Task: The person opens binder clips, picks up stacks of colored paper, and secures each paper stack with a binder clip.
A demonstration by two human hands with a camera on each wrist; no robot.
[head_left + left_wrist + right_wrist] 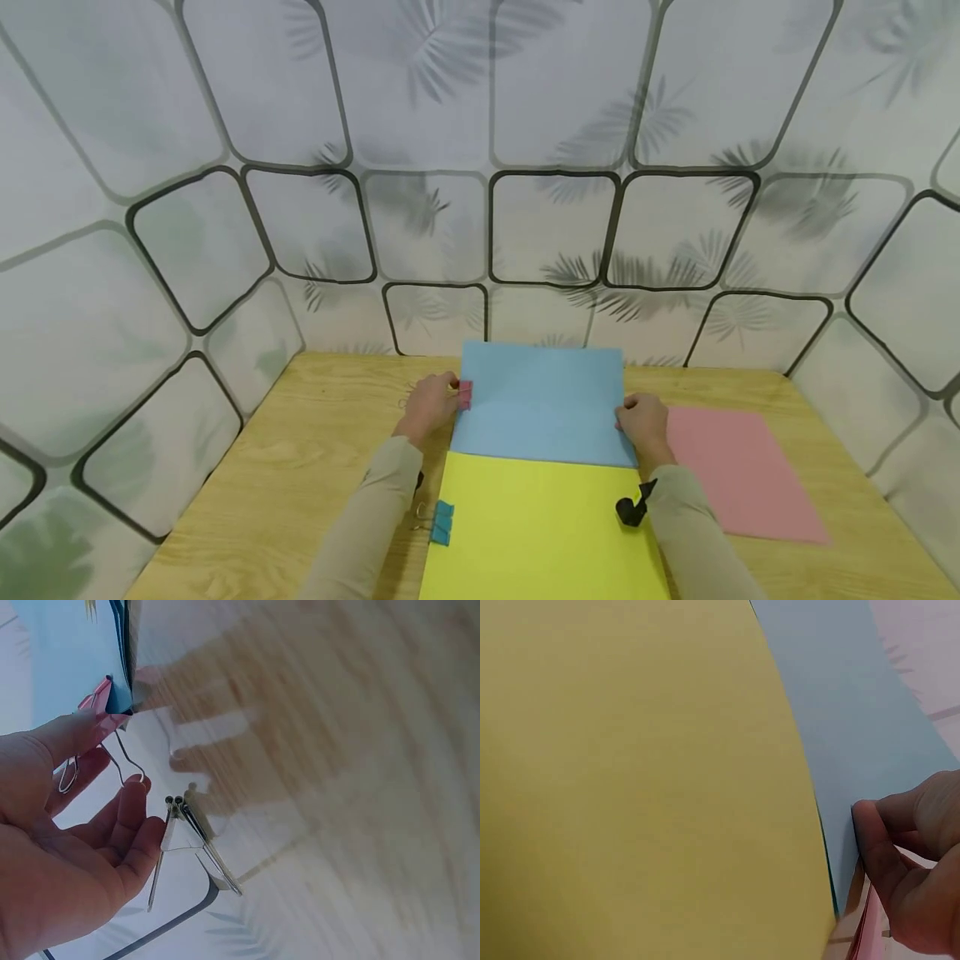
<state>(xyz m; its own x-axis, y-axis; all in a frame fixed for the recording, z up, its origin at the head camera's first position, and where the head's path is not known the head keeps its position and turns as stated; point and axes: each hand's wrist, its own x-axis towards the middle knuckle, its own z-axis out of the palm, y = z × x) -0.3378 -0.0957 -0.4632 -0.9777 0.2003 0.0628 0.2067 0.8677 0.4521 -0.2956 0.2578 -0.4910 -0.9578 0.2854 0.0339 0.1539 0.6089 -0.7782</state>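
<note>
A stack of blue paper [547, 404] lies at the far side of the table, just beyond yellow paper [540, 533]. At its left edge sits a pink binder clip [465, 395], its mouth over the sheets. My left hand [430, 407] pinches that clip between thumb and fingers, as the left wrist view shows closely; one wire handle [129, 761] sticks out by the fingertips. On the other side, my right hand [647, 423] pinches the right edge of the blue paper between thumb and index finger. A teal binder clip [442, 523] grips the yellow paper's left edge.
Pink paper [742, 475] lies flat to the right, beside my right forearm. A dark metal binder clip [196, 825] stands on the wooden table [247, 492] close to my left fingers. A patterned backdrop [551, 225] rises behind the table and at both sides.
</note>
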